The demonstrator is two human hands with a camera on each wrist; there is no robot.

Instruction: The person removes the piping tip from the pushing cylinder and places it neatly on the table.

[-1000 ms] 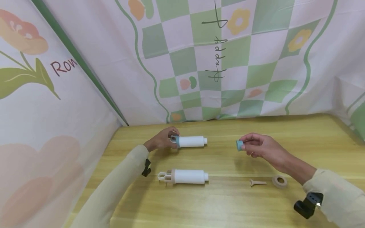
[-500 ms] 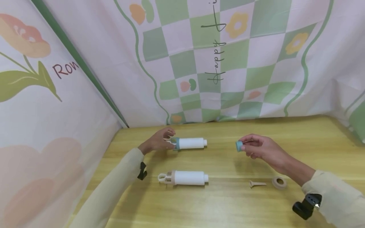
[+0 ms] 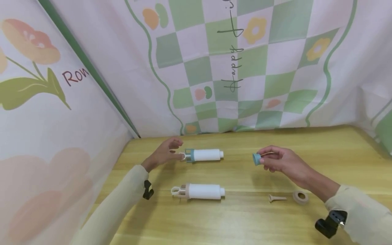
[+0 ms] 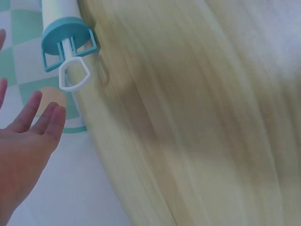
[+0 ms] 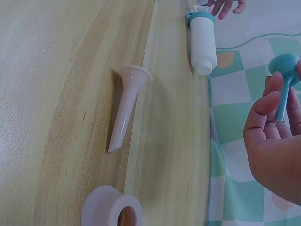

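My right hand [image 3: 283,161] pinches a teal funnel-shaped nozzle [image 5: 284,62] between thumb and fingers, raised over the table; its thin stem points back toward the palm. At the far side lies a white syringe-like tube [image 3: 207,155] with a teal collar [image 3: 190,155] and a white pull ring [image 4: 74,75]. Beside that ring is my left hand [image 3: 164,152], its fingers spread and relaxed, holding nothing. In the left wrist view the fingertips stand apart from the ring. A second white tube [image 3: 204,191] with a beige collar lies nearer to me.
On the right of the wooden table [image 3: 245,221] lie a beige funnel-shaped nozzle [image 3: 277,198] and a beige flanged ring [image 3: 300,197]. A checked cloth [image 3: 220,85] hangs along the back edge, and another printed cloth [image 3: 82,129] covers the left side.
My left hand has let go of the teal-collared tube and drawn back to the left. The right hand stays nearly in place, with the teal nozzle tilted slightly.
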